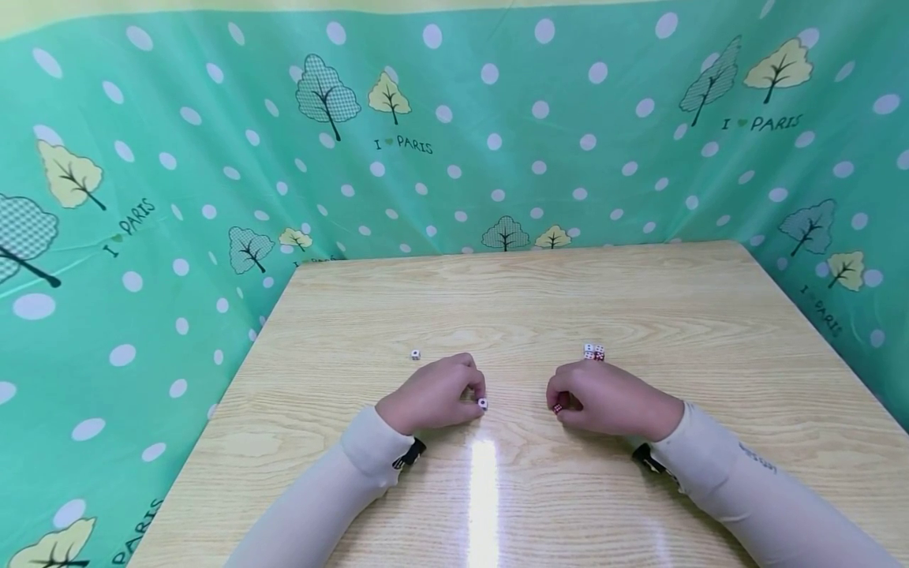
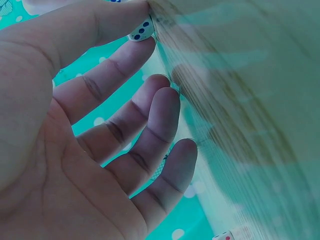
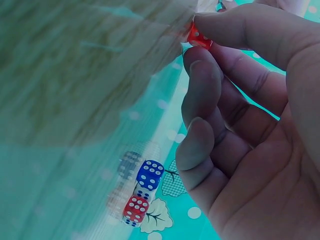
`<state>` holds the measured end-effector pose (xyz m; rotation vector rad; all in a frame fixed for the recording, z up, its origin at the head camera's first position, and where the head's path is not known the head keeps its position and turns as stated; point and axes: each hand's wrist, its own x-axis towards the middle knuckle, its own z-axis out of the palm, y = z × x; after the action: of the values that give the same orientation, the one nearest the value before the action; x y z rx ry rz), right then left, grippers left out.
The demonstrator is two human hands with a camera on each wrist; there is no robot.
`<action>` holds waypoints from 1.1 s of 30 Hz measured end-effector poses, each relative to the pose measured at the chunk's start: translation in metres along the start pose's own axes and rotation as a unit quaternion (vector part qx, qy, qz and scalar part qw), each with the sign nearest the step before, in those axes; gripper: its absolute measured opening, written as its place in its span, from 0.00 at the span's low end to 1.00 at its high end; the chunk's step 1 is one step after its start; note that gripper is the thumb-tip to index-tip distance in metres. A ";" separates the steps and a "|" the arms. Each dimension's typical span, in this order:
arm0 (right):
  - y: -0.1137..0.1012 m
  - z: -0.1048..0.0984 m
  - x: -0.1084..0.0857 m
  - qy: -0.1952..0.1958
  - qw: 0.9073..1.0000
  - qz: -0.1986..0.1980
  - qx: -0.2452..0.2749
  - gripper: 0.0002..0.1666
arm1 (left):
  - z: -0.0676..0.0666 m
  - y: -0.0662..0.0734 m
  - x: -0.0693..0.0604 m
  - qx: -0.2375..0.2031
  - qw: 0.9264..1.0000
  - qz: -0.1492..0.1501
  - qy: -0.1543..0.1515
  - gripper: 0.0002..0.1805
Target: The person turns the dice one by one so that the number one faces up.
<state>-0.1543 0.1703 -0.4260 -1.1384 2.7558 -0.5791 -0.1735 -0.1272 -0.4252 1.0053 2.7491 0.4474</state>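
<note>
My left hand [image 1: 436,394] pinches a white die [image 1: 483,404] between thumb and forefinger, low over the table. Blue pips show on this white die [image 2: 142,31] in the left wrist view, while the other fingers are loosely bent. To its right, my right hand [image 1: 611,401] holds a small red die [image 1: 557,409] by the fingertips. White pips mark the red die [image 3: 200,37] in the right wrist view. Just beyond the right hand sits a tight group of several dice [image 1: 594,352]; a blue die [image 3: 150,175] and another red die [image 3: 136,209] show there.
A single white die [image 1: 415,355] lies apart, beyond the left hand. The wooden table [image 1: 497,300] has a glossy surface with a bright light reflection near its front. Green dotted cloth [image 1: 469,158] hangs behind the table and along its sides.
</note>
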 end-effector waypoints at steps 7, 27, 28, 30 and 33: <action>0.001 0.000 0.000 -0.002 1.000 0.001 0.002 0.12 | 0.000 0.000 0.000 0.000 1.000 0.001 -0.001 0.06; 0.001 0.000 0.000 -0.001 1.000 0.005 -0.006 0.10 | -0.002 0.001 0.000 -0.009 1.000 -0.003 -0.002 0.06; 0.001 0.000 0.000 0.000 1.000 0.004 -0.007 0.10 | -0.001 0.001 0.000 -0.008 1.000 -0.003 -0.002 0.06; 0.001 0.000 -0.001 0.003 1.000 0.003 -0.009 0.11 | -0.001 0.000 0.000 -0.008 1.000 -0.003 -0.001 0.06; 0.001 0.000 -0.001 0.005 1.000 0.000 -0.008 0.11 | 0.000 0.000 0.000 -0.008 1.000 -0.002 -0.001 0.06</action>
<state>-0.1547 0.1715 -0.4268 -1.1434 2.7749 -0.5648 -0.1734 -0.1269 -0.4248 0.9944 2.7410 0.4676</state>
